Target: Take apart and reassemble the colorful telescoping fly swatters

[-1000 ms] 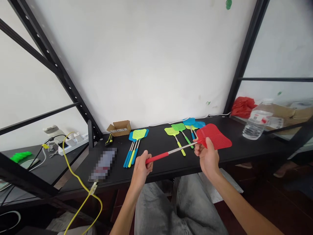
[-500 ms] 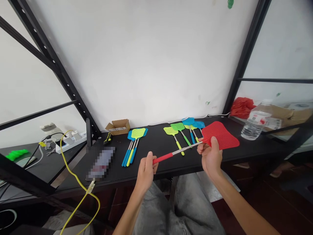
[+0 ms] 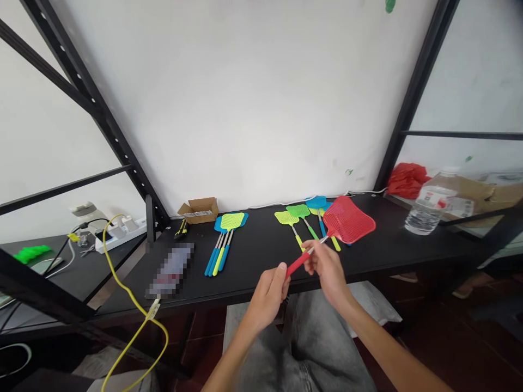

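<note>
A red fly swatter (image 3: 348, 220) is held between my two hands over the table's front edge, its mesh head up and to the right. My left hand (image 3: 267, 296) is closed around the end of its red grip. On the metal shaft near the top of the grip, the fingers of my right hand (image 3: 329, 272) are pinched. Little of the shaft shows between grip and head. Behind it lie yellow, green and blue fly swatters (image 3: 299, 211), partly covered by the red head. Left of my hands rests a row of blue and yellow fly swatters (image 3: 223, 245).
On the black table (image 3: 261, 239) are a small open cardboard box (image 3: 199, 211), a yellow-black cutter (image 3: 181, 230) and a blurred phone (image 3: 171, 270) with a yellow cable (image 3: 122, 283). A water bottle (image 3: 431, 204) stands at right. A power strip (image 3: 122, 235) lies at far left.
My right hand has moved from the swatter's head down and left to the shaft by the grip. The shaft shows shorter. My left hand has shifted right and slightly down.
</note>
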Motion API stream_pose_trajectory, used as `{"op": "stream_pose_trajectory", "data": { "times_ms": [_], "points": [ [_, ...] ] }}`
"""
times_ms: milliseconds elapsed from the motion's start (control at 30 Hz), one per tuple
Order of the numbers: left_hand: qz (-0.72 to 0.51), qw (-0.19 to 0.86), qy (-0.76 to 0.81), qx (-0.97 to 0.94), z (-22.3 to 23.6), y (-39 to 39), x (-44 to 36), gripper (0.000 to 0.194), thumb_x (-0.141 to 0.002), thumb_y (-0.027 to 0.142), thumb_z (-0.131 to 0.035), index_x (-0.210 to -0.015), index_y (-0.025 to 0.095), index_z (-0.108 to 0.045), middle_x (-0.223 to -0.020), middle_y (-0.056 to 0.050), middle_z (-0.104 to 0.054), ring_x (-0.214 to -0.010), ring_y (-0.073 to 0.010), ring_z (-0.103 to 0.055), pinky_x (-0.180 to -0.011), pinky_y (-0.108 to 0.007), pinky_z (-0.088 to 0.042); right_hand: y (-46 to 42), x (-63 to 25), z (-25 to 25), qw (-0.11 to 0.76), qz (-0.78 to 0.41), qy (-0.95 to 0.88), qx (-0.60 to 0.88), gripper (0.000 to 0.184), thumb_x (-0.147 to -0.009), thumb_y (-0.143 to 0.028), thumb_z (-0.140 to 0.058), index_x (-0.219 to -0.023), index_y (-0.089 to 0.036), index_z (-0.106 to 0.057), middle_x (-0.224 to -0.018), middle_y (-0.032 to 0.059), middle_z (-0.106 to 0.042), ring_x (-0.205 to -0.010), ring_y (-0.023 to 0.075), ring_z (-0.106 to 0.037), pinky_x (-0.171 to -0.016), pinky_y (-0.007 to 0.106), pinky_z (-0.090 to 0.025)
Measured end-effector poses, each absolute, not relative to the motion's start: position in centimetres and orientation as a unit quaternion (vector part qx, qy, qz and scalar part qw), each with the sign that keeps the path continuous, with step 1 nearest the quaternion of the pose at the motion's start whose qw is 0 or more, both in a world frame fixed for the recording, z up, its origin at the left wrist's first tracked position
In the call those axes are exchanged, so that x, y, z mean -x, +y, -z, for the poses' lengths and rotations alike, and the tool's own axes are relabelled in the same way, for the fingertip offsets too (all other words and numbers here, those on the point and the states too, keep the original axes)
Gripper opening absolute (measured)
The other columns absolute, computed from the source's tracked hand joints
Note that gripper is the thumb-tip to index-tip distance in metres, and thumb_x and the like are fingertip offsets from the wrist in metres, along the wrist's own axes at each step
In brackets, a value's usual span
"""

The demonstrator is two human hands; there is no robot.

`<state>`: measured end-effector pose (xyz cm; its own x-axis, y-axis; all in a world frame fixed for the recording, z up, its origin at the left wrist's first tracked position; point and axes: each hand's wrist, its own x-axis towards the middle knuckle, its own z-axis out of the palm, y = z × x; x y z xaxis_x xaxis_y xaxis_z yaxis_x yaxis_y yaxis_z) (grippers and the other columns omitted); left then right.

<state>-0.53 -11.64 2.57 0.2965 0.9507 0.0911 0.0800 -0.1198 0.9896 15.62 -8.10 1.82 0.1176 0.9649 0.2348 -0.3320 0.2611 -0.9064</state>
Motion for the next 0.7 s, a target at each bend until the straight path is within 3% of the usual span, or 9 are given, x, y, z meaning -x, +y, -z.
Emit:
{"op": "stream_pose_trajectory", "data": {
  "times_ms": [133,300,700],
  "points": [
    [-0.452,0.515,0.416,-0.598,-1.7,-11.4,0.1,0.048,-0.098,0.056,-0.034,-0.070,0.018,-0.043,-0.057,0.005,-0.036,-0.052,-0.0085,-0.030,-0.048,-0.021,-0.025,-9.0,-14.1,-1.2,0.520,-0.528,-0.577,0.344,0.037,-0.090,-0.051,-0.057,-0.103,-0.017,-0.066,-0.068,0.0004,-0.057,-0.059,0.0129,-0.053,-0.048,0.023,-0.040],
    [-0.489,0.475,0.455,-0.574,-0.8,-10.8,0.9,0.047,-0.098,0.057,-0.032,-0.071,0.019,-0.039,-0.059,0.006,-0.034,-0.052,-0.0088,-0.031,-0.048,-0.021,-0.029,-9.1,-14.1,-0.8,0.433,-0.532,-0.637,0.352,0.035,-0.093,-0.045,-0.054,-0.114,-0.019,-0.065,-0.089,0.0049,-0.065,-0.069,0.0139,-0.058,-0.052,0.023,-0.043],
    [-0.437,0.381,0.497,-0.646,-1.0,-10.5,0.5,0.051,-0.099,0.056,-0.025,-0.072,0.019,-0.046,-0.065,0.001,-0.049,-0.060,-0.0128,-0.046,-0.056,-0.024,-0.035,-9.0,-13.8,-0.2,0.434,-0.494,-0.647,0.385,0.040,-0.094,-0.044,-0.054,-0.121,-0.018,-0.065,-0.089,0.0054,-0.068,-0.070,0.0155,-0.060,-0.052,0.024,-0.045]
  ]
}}
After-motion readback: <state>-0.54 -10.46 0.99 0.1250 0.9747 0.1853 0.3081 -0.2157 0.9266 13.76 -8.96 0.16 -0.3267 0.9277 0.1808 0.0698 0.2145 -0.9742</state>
